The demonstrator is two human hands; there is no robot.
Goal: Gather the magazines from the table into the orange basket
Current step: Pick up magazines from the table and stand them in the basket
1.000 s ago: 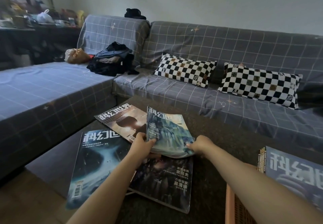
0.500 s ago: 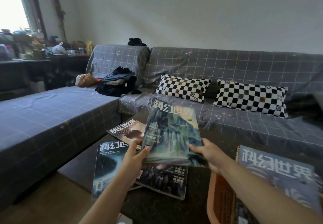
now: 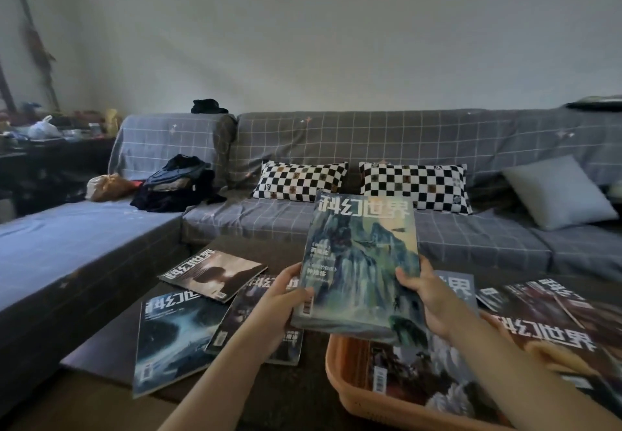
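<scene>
Head camera view: both hands hold up one magazine (image 3: 361,262) with a blue-green mountain cover, tilted with its top edge away from the person and raised off the table (image 3: 303,393). The left hand (image 3: 281,296) grips its lower left edge, thumb curled over the cover near the barcode, and the right hand (image 3: 425,292) grips the lower right edge with the thumb on the cover. The held magazine hangs just above the near left part of the orange basket (image 3: 350,376), which sits on the table at the lower right with at least one magazine already lying in it (image 3: 420,373). Three more magazines lie flat on the table to the left: a dark blue one (image 3: 171,336) at the near left edge, overhanging it slightly, a brown-toned one (image 3: 212,274) farther back, and a dark one (image 3: 242,323) between them, partly hidden by the left forearm. Further magazines (image 3: 552,309) lie spread at the right, beyond the basket. Behind the table runs a grey checked sofa (image 3: 370,134) with two black-and-white checkered cushions (image 3: 299,180), a plain grey cushion (image 3: 558,191) and a heap of dark clothes (image 3: 175,183).
</scene>
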